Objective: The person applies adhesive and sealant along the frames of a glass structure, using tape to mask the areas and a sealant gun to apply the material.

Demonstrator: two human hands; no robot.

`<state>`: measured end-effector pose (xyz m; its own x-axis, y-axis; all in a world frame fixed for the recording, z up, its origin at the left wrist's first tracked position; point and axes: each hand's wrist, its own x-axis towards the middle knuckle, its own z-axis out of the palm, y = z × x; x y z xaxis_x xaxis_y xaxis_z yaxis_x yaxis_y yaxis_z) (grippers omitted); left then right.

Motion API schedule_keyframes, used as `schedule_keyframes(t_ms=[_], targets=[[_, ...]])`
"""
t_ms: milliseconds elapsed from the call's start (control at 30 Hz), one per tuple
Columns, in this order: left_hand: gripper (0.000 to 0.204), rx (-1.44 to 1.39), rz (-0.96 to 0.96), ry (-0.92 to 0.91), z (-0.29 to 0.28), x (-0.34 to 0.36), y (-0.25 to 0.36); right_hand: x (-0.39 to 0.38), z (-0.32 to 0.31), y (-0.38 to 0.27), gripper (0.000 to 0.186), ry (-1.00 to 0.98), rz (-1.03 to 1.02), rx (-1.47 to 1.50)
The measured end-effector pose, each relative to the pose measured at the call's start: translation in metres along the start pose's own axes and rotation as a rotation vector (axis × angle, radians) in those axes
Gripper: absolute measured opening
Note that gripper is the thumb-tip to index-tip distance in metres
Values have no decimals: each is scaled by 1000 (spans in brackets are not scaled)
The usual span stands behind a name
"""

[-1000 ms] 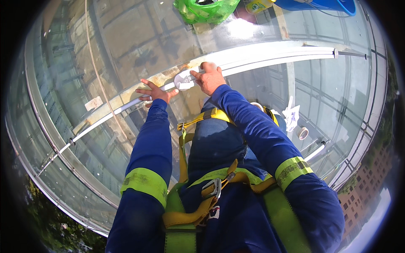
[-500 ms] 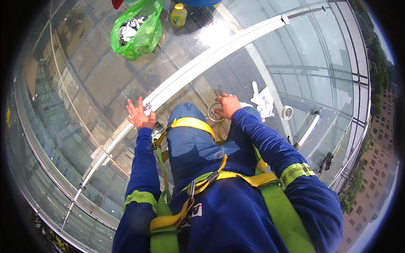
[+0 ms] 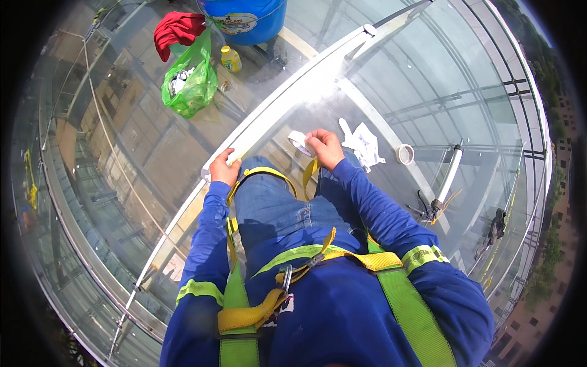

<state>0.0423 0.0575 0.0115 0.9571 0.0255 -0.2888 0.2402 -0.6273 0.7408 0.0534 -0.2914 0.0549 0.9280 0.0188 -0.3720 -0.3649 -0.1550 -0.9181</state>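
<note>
A roll of white tape (image 3: pixel 298 142) is gripped in my right hand (image 3: pixel 326 148), raised above my knees. My left hand (image 3: pixel 224 168) rests at the side of a long white strip (image 3: pixel 278 104), just beyond my left knee. Its fingers are bent, with the thumb and forefinger apart; the other fingertips are hidden. Crumpled white paper (image 3: pixel 365 145) lies on the glass right of my right hand. Farther right sits a second tape roll (image 3: pixel 404 154).
A green plastic bag (image 3: pixel 197 85), red cloth (image 3: pixel 177 32), yellow bottle (image 3: pixel 230 59) and blue bucket (image 3: pixel 247 21) stand beyond the strip. To the right lies a white tube-like tool (image 3: pixel 451 174) with cords. A yellow harness strap (image 3: pixel 269 173) crosses my thigh.
My right hand has lifted the tape roll from between my knees. My left hand has gone from spread fingers to bent ones at the strip. The view has shifted, showing more of the bucket and cloth.
</note>
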Motion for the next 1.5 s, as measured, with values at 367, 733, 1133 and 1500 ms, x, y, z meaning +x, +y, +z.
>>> schedule_keyframes(t_ms=[367,733,1133,1500], targets=[[53,-376,697,11,17,-130,269,-174,-41,-123,43,-119,-425,206],[10,-698,624,163,43,-179,271,-237,-28,-110,59,30,-654,109],[27,-771,646,22,65,-178,292,-204,-50,-91,21,26,-299,350],[52,-716,375,-30,122,-114,313,-164,-76,-76,16,372,-457,-155]])
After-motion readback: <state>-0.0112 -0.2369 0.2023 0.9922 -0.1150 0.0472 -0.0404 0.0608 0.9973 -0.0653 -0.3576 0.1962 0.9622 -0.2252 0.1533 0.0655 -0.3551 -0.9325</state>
